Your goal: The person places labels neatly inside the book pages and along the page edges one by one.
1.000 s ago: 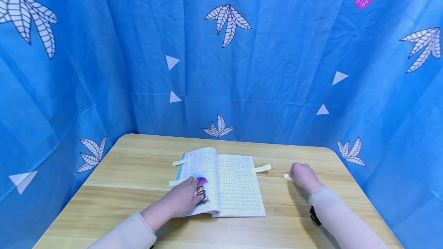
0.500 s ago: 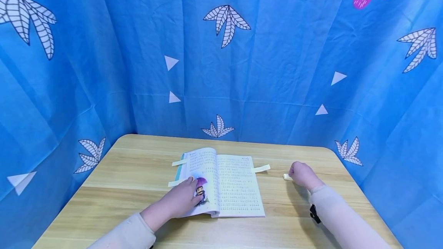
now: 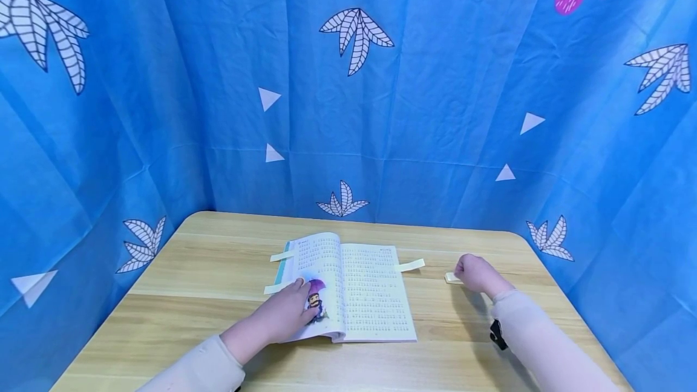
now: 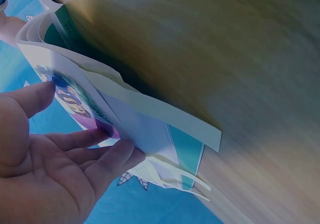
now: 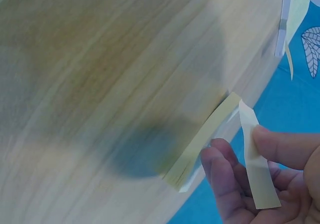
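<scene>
An open book [image 3: 377, 295] lies on the wooden table, printed text on both pages. My left hand [image 3: 287, 312] rests on its left page beside a small cartoon figure [image 3: 314, 301], fingertips against the paper in the left wrist view. To the right of the book, my right hand [image 3: 479, 274] is low over the table. Its thumb and fingers pinch a pale yellow sticky note strip [image 5: 259, 176]. The strip's far end meets the end of a narrow sticky note pad [image 5: 202, 141], which lies on the table by the fingertips.
Pale strips stick out from the book: one tab [image 3: 411, 265] on the right edge, and two on the left, an upper tab [image 3: 282, 256] and a lower tab [image 3: 274, 288]. A blue patterned curtain [image 3: 348, 126] surrounds the table [image 3: 218, 247] behind and at both sides.
The right wrist and sleeve have shifted slightly to the right, the hand staying at the pad. My left hand keeps its place on the page.
</scene>
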`<state>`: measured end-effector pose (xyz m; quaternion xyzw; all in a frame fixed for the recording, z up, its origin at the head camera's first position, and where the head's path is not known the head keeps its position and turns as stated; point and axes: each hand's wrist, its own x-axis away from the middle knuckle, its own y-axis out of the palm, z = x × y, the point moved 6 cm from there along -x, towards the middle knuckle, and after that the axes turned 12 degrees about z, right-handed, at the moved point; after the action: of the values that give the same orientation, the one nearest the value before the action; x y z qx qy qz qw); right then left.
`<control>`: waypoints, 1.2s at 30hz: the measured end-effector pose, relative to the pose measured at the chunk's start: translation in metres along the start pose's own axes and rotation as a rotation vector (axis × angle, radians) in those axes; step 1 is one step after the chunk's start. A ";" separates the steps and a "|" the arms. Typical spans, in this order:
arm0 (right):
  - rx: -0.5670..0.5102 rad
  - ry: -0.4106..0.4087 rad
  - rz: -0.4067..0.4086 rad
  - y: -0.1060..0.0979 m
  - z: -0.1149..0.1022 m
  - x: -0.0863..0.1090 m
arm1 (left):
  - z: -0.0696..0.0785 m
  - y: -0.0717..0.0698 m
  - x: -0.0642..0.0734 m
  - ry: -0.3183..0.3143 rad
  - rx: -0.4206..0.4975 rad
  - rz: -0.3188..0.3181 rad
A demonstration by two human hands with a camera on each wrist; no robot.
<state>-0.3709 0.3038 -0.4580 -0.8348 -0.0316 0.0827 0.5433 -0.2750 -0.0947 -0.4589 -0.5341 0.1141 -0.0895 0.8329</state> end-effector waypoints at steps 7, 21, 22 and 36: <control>-0.014 0.002 -0.002 -0.003 0.000 0.002 | 0.000 0.000 0.000 0.005 0.001 -0.001; 0.013 0.019 0.049 -0.008 -0.001 0.006 | 0.000 -0.001 0.000 0.000 0.005 0.000; 0.013 0.021 0.060 -0.008 -0.001 0.005 | 0.000 -0.001 0.000 0.000 0.004 0.001; 0.010 -0.054 0.160 -0.010 -0.005 0.001 | 0.000 0.000 0.001 -0.007 -0.011 0.005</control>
<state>-0.3686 0.3037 -0.4471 -0.8294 0.0211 0.1487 0.5380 -0.2744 -0.0948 -0.4594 -0.5387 0.1130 -0.0850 0.8306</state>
